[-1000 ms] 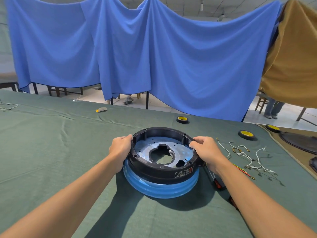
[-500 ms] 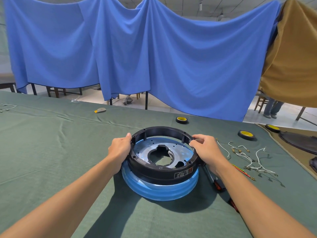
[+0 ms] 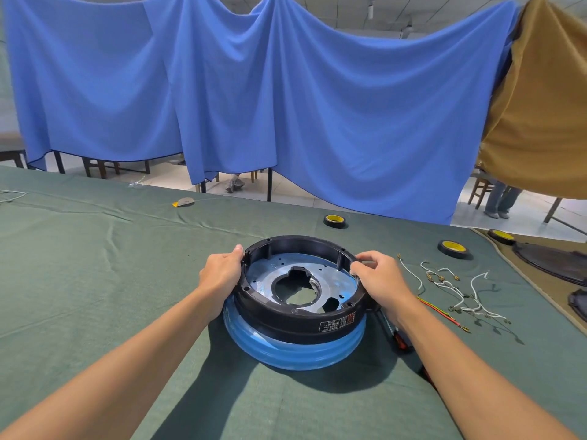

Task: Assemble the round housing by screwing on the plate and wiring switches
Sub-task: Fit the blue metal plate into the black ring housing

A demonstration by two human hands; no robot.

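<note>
A round black housing (image 3: pixel 295 323) with a blue lower ring (image 3: pixel 292 355) sits on the green cloth in front of me. A silver metal plate (image 3: pixel 270 282) with a large central cut-out lies inside it. My left hand (image 3: pixel 222 274) grips the housing's left rim, thumb on top. My right hand (image 3: pixel 378 279) holds the right rim, its fingers curled over the edge. White wires with brass terminals (image 3: pixel 457 290) lie loose to the right, beside a red and yellow wire (image 3: pixel 441 312). A screwdriver (image 3: pixel 398 336) lies partly hidden under my right forearm.
Black tape rolls with yellow cores (image 3: pixel 335 220) (image 3: pixel 452 248) (image 3: pixel 502 236) lie at the far edge. Dark round parts (image 3: pixel 552 262) rest on a brown cloth at right. A small grey and yellow object (image 3: pixel 183 202) lies far left. Blue drapes hang behind the table.
Both hands stay on the rim while the housing has turned slightly. My right hand's fingers have shifted a little along the right edge.
</note>
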